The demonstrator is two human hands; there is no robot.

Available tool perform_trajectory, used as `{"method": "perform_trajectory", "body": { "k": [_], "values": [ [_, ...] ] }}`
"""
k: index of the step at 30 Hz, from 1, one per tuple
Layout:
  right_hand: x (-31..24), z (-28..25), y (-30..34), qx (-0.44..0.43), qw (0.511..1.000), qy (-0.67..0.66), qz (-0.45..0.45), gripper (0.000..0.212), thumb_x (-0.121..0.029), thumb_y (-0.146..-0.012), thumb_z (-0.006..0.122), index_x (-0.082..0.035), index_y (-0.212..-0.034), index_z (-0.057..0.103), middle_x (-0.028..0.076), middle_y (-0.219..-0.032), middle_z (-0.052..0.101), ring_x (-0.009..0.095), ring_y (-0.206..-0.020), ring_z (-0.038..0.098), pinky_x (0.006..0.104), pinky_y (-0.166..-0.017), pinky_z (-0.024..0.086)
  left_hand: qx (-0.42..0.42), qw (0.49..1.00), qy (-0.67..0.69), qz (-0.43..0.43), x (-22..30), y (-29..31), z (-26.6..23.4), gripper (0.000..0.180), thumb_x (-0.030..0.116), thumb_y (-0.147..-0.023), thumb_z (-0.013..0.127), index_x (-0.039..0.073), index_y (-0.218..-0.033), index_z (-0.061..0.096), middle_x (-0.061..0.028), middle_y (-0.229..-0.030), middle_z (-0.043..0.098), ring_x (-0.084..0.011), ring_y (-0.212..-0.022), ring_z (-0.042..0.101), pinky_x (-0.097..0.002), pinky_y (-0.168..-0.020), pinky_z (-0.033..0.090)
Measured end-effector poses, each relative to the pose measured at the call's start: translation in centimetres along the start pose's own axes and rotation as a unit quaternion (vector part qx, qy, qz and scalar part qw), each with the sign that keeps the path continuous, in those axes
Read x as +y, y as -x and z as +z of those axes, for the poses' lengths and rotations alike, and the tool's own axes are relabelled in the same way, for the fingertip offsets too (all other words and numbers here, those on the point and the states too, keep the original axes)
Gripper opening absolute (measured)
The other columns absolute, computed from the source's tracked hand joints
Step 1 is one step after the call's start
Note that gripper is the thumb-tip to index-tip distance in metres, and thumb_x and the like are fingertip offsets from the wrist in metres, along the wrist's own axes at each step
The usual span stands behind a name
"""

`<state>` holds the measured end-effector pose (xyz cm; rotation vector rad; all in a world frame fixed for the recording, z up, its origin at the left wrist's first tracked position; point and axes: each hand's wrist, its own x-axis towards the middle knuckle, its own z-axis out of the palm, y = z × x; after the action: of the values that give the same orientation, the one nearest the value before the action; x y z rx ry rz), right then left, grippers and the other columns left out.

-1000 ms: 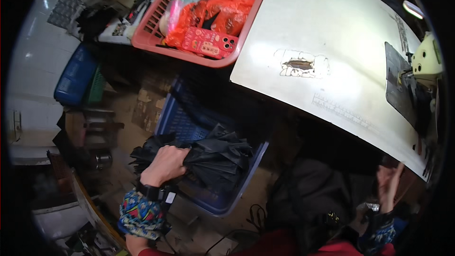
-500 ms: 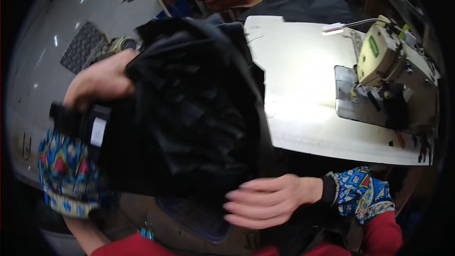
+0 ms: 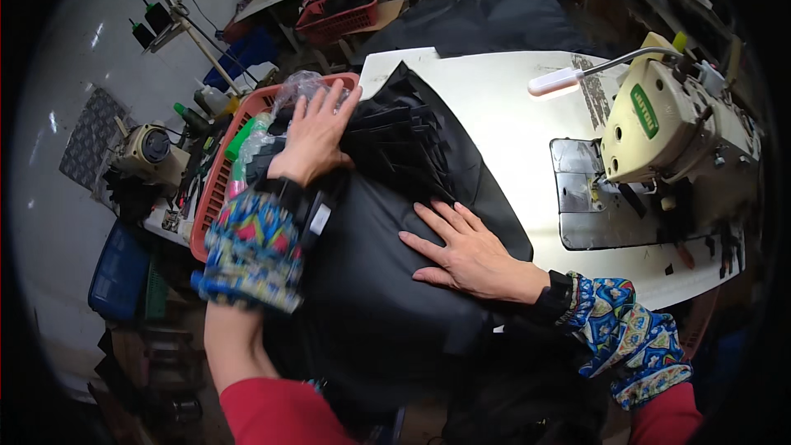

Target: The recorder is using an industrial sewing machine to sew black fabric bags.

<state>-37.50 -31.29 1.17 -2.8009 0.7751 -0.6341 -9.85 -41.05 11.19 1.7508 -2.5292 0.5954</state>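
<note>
A stack of black fabric pieces [image 3: 395, 222] lies on the left end of the white sewing table [image 3: 511, 115], hanging over its near edge. My left hand [image 3: 317, 136] rests flat with spread fingers on the stack's far left part, next to the red basket. My right hand [image 3: 461, 247] presses palm down on the middle of the black fabric. Both wrists wear patterned sleeve covers. Neither hand grips anything.
A cream sewing machine [image 3: 671, 128] with a small lamp [image 3: 560, 80] stands at the table's right. A red plastic basket [image 3: 222, 173] with bottles and bags sits at the left. Another machine [image 3: 148, 152] and a blue crate [image 3: 115, 268] are further left. More dark fabric [image 3: 494, 21] lies beyond.
The black fabric bundle went from the blue crate on the floor, up past my face, down onto the table. Both hands now lie flat on it.
</note>
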Motion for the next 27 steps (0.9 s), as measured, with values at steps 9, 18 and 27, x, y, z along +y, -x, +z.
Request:
{"method": "perform_trajectory", "body": {
  "k": [9, 18, 27],
  "values": [
    [0.4, -0.2, -0.7, -0.022, 0.999, -0.031, -0.013, 0.059, -0.055, -0.096, 0.058, -0.018, -0.143, 0.058, 0.021, -0.153, 0.043, 0.040, -0.144, 0.036, 0.0521, -0.118, 0.030, 0.102, 0.984, 0.139, 0.042, 8.9, 9.3, 2.2, 0.049, 0.016, -0.091, 0.064, 0.012, -0.139, 0.056, -0.0119, -0.150, 0.044, -0.0393, -0.140, 0.037, -0.0562, -0.113, 0.034],
    [-0.2, 0.0, -1.2, -0.030, 0.999, 0.001, -0.016, 0.062, -0.053, -0.097, 0.057, -0.014, -0.145, 0.055, 0.021, -0.155, 0.041, 0.039, -0.147, 0.034, 0.0524, -0.119, 0.028, 0.017, 0.981, 0.194, 0.002, 7.7, 7.6, 5.2, 0.051, 0.033, -0.103, 0.052, 0.023, -0.153, 0.045, -0.0087, -0.166, 0.026, -0.0462, -0.152, 0.016, -0.0676, -0.119, 0.015],
    [0.7, 0.7, -0.9, -0.044, 0.999, 0.018, -0.003, 0.063, -0.053, -0.099, 0.054, -0.015, -0.149, 0.050, 0.021, -0.158, 0.037, 0.039, -0.149, 0.030, 0.0518, -0.121, 0.025, 0.409, 0.784, 0.142, -0.444, 5.1, 22.9, 3.1, 0.029, 0.017, -0.103, 0.057, -0.001, -0.126, 0.061, -0.0160, -0.136, 0.058, -0.0284, -0.124, 0.053, -0.0387, -0.107, 0.041]
  ]
}}
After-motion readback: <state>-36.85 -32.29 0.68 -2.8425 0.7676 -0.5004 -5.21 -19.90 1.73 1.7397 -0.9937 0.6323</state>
